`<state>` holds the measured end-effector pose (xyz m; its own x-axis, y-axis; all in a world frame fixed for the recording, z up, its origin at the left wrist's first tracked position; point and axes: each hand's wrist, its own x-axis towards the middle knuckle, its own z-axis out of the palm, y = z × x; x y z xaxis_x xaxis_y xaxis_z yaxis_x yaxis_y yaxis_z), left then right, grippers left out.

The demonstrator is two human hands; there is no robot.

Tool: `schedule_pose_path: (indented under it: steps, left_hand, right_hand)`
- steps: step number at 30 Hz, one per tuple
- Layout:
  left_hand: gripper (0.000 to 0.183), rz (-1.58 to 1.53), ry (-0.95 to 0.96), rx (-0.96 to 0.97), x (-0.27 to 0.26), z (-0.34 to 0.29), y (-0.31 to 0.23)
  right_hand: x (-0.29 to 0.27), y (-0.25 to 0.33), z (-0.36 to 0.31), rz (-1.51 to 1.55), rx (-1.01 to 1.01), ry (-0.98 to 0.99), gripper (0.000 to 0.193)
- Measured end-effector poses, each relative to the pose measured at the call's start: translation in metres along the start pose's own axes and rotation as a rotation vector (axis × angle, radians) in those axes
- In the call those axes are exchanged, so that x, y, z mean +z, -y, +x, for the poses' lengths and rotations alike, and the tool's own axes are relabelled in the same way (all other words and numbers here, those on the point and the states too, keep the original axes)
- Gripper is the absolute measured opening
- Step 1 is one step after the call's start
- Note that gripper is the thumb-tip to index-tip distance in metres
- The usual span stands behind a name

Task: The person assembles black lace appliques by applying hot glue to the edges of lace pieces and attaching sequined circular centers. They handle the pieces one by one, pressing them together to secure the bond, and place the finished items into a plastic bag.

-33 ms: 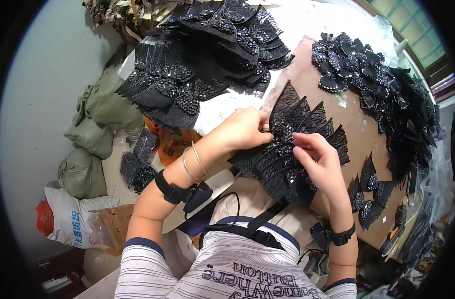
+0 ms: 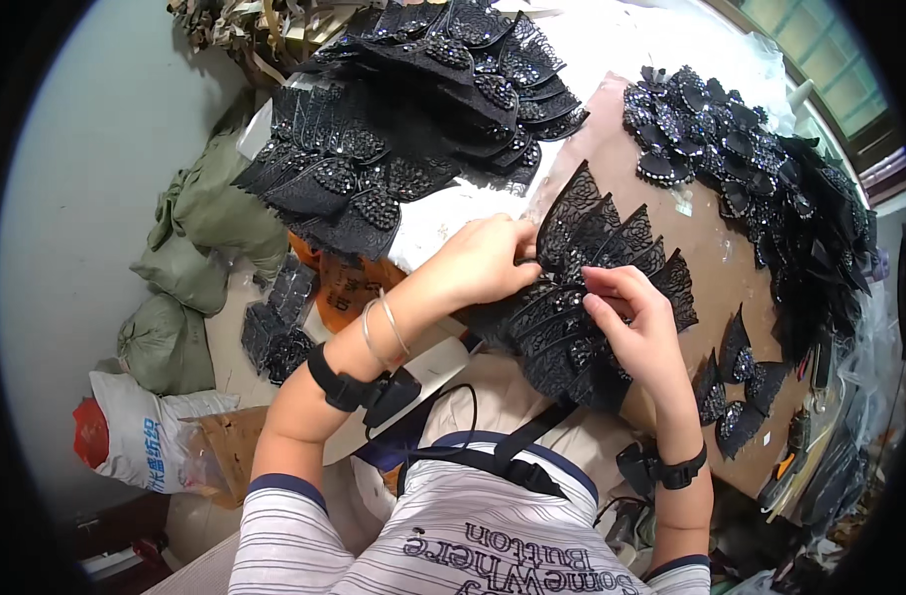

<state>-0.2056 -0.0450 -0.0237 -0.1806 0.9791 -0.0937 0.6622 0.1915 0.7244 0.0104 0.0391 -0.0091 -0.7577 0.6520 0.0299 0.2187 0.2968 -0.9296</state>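
Observation:
A fan-shaped black lace piece with pointed petals and a row of shiny beads lies under both hands at the table's near edge. Thumb and fingers of my left hand are closed on its left edge, beside the beads. My right hand is bent over the beaded middle, thumb and forefinger drawn together at the beads. Whatever sits between those fingertips is too small to make out. The lace part below my left hand is blurred, and the piece's lower end hangs towards my lap.
A heap of black beaded lace pieces covers the table's far left. More beaded pieces spread along the far right. Several loose petals lie nearer, by orange-handled cutters. Green sacks and a white sack stand at left.

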Motion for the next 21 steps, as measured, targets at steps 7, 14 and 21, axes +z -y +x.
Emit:
schedule_pose_path:
  steps: [7,14,21]
  left_hand:
    - [0.020,-0.406,-0.328,0.040,-0.039,-0.037,-0.002]
    - [0.037,-0.411,-0.328,0.007,-0.019,-0.075,-0.064]
    - [0.052,-0.539,-0.240,0.053,-0.019,-0.089,-0.075]
  right_hand:
    - [0.008,0.016,0.006,-0.009,-0.039,0.027,0.029]
    - [0.032,0.052,0.024,0.885,0.239,0.042,0.022]
    - [0.033,0.058,0.005,0.745,0.233,-0.093,0.017]
